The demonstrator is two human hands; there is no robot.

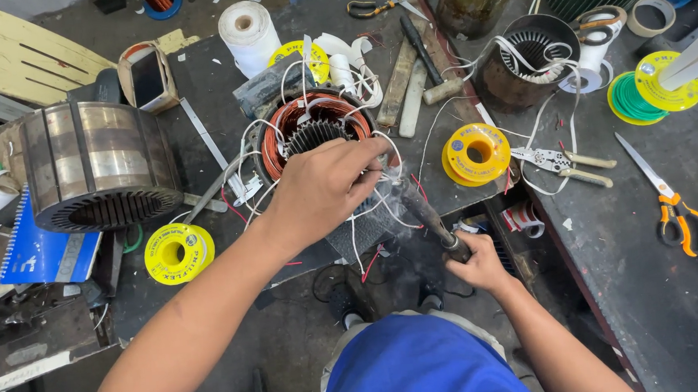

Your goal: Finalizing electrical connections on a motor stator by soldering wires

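At frame centre, the left hand [324, 185] pinches white leads [382, 206] at the near rim of the copper-wound stator [311, 125]. The right hand [478, 265], lower right of centre, is clenched around the soldering iron [425, 213], its tip beside the left fingertips. A yellow spool [477, 154] lies to the right.

Copper windings [283, 127] gleam glossy; steel core [97, 160] smooth, shiny; yellow spools [179, 253] glossy plastic; workbench [666, 280] matt, rough.

Dark cluttered workbench [668, 313] over a grey concrete floor [295, 363].
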